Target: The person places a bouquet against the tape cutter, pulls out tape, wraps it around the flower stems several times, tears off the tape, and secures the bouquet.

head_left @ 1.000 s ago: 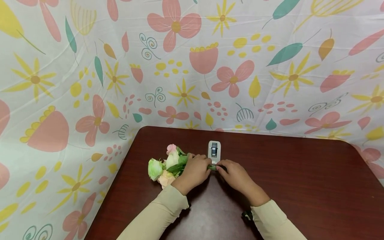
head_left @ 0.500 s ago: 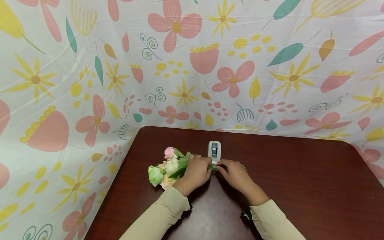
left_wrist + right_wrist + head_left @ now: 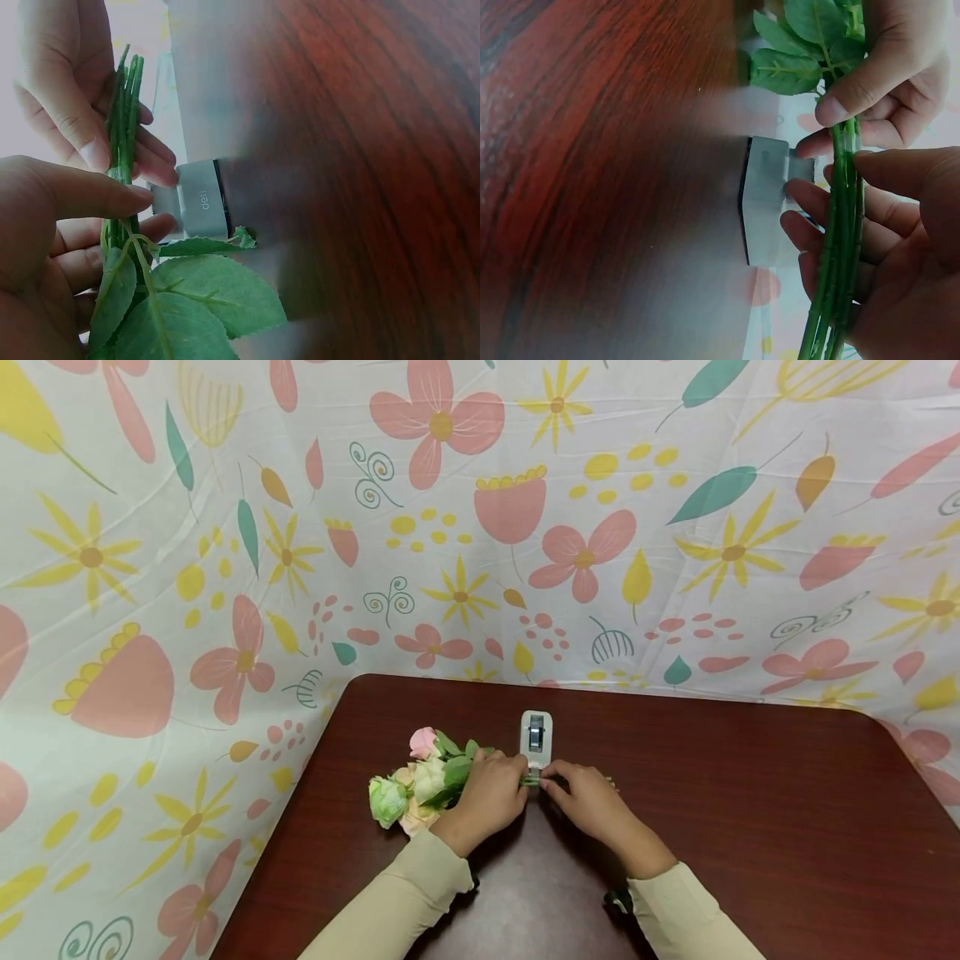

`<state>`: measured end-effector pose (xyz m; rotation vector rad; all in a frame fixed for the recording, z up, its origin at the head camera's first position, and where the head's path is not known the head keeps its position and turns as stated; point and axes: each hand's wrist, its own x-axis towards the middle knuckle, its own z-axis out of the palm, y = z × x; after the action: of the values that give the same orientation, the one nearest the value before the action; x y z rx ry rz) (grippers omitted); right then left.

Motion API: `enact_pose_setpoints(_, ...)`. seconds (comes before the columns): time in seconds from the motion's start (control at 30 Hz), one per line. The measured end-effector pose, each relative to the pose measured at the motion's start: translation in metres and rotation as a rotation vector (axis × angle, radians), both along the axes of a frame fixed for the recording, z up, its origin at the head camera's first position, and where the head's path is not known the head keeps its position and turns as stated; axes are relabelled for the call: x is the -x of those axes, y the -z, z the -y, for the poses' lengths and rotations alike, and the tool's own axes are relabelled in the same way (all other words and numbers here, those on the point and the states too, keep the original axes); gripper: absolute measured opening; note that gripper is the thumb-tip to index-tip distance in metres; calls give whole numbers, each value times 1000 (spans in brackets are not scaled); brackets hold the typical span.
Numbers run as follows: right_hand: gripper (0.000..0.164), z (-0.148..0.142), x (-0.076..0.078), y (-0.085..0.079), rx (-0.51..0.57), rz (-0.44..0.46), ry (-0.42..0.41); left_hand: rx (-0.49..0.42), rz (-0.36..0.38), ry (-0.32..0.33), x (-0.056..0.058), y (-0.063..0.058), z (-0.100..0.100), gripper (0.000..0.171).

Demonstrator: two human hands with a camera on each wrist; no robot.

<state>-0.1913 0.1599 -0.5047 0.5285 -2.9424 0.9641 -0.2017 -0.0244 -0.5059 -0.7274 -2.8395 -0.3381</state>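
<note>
A bunch of roses (image 3: 431, 779) in pink, cream, peach and green lies to the left, its stems running rightward through both hands. My left hand (image 3: 491, 789) grips the green stems (image 3: 124, 112) just below the leaves (image 3: 206, 292), thumb on the near side and fingers behind. Close beside it, my right hand (image 3: 588, 797) holds the same stems, with its thumb against a band of clear tape (image 3: 849, 139). Right behind the stems stands a tape dispenser (image 3: 536, 739), pale grey, marked "deli", its cutting end toward the hands. The palms hide part of the stems.
A dark red-brown wooden table (image 3: 750, 810) carries everything. A white curtain (image 3: 480, 552) printed with pink, yellow and green flowers hangs along its back and left sides. Dark wrist straps (image 3: 618, 900) show by the sleeves.
The bunch has turned a little in my hands: the pink rose has shifted left, and stem ends now show beyond my right hand. Both hands have barely moved, and the dispenser stays put.
</note>
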Motion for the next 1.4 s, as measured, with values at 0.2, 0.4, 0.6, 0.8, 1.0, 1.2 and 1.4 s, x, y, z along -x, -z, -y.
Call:
enact_pose_setpoints(0.2,12,1,-3,-1,-6,36,-18,12,-6,17,-5,-1,2,14)
enact_pose_setpoints(0.4,7,2,-6,-2,-26,46,-22,33,-15,38,-10,-4,3,15)
enact_pose_setpoints(0.6,8,1,-10,-2,-19,36,-38,68,20,64,-15,-4,3,14)
enact_pose_setpoints(0.8,9,0,-14,-2,21,84,-64,70,28,96,-17,-3,5,16)
enact_pose_setpoints(1.0,11,0,-14,-3,25,101,-88,83,-17,113,-21,-4,7,15)
enact_pose_setpoints(1.2,19,-3,-10,-3,-12,95,-103,101,-76,118,-21,-2,7,13)
enact_pose_setpoints(1.4,20,-7,-9,-4,-10,105,-158,110,-104,118,-21,-1,6,11)
